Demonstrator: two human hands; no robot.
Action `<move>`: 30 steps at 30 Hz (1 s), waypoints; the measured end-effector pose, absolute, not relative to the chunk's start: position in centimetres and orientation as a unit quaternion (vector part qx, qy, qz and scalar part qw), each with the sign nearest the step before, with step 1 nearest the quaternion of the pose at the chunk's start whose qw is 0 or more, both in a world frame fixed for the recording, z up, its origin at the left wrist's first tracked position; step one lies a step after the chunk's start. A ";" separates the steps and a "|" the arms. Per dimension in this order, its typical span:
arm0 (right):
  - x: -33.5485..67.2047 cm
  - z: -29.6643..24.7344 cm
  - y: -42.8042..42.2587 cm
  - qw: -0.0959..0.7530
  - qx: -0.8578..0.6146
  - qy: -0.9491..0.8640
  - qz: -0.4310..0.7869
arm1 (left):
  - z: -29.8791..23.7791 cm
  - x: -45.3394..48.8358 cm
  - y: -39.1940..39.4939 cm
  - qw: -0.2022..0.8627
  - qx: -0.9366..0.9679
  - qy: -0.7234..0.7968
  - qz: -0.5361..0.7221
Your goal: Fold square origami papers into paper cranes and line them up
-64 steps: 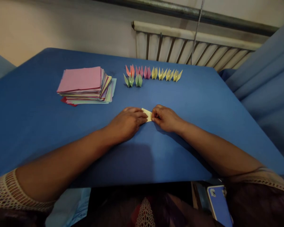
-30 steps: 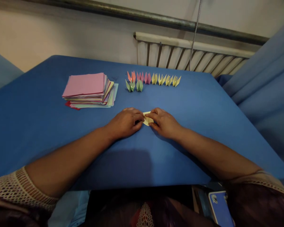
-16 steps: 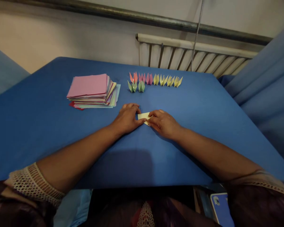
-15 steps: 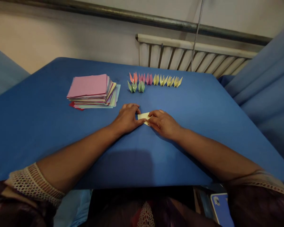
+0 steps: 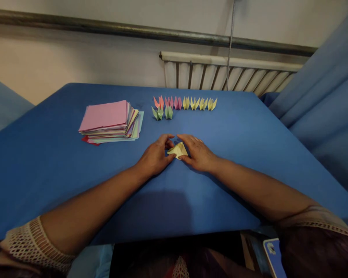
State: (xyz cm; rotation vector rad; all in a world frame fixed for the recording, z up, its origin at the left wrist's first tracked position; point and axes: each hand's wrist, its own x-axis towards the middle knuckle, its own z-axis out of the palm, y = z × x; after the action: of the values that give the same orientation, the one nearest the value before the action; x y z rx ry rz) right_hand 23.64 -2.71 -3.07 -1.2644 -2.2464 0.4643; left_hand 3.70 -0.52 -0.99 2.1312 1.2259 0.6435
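Note:
A small piece of folded yellow paper lies between my hands, low over the table, with a pointed corner toward the left and crease lines on its face. My left hand has its thumb on the paper's left corner and its fingers curled behind. On the other side, my right hand presses its thumb near the lower right edge, while its fingers arch over the paper's right side. The fingertips behind the paper are partly hidden.
On the blue-covered table, a stack of coloured paper sheets sits to the left. Small folded paper cranes stand in rows at the back: yellow ones, pink ones and green ones. Behind is a radiator; a blue curtain hangs right.
The yellow paper has gone from a flat strip shape to a raised, pointed shape. My right fingers have lifted off its face and spread around it. The camera view has tilted slightly up.

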 end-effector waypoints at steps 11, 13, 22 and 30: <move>23.7 -3.4 -1.9 0.293 -0.454 -0.820 0.187 | -2.2 4.7 -0.3 0.550 0.619 0.430 0.360; 23.6 -3.3 -2.0 0.306 -0.459 -0.811 0.193 | -2.0 4.7 -0.3 0.560 0.606 0.440 0.355; 22.5 -4.0 -2.2 0.409 -0.455 -0.602 0.514 | -0.2 4.0 -0.5 0.569 0.619 0.405 0.359; 21.7 -2.8 -2.4 0.465 -0.428 -0.535 0.560 | -0.9 4.4 -0.5 0.578 0.577 0.423 0.393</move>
State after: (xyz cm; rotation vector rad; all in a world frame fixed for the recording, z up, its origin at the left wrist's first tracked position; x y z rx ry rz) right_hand 21.74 -2.39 -2.80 -1.0519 -1.3150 1.3747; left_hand 4.36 -0.53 -0.95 1.3500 0.9897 0.9197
